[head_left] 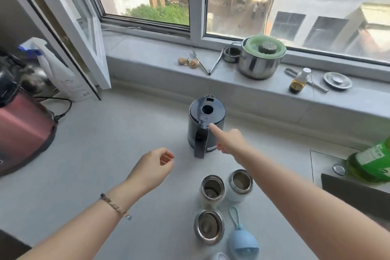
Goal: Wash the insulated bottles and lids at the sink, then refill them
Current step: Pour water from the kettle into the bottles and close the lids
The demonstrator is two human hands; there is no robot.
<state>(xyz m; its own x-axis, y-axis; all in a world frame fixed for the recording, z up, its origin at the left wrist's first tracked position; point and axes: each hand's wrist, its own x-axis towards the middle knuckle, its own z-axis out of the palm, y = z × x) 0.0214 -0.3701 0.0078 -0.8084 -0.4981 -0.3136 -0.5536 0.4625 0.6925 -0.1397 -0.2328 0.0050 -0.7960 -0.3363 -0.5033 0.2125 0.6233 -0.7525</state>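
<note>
**Finger at the kettle, bottles waiting open**

From the head view, the right hand reached forward with its forefinger straight and the other fingers tucked, so its grip held nothing. The fingertip sat right at the lid catch above the handle of the dark kettle; contact could not be told.

The left hand hung over the desk left of the kettle, with its grip loosely curled and empty.

Three bottles stood upright and uncapped on the desk between the forearms, nearer the person than the kettle. Two were side by side and the third was closer in. A blue lid with a loop lay just right of the third.

The sink lay at the right edge, with a green jug beside it. A steel pot stood on the sill.
</note>
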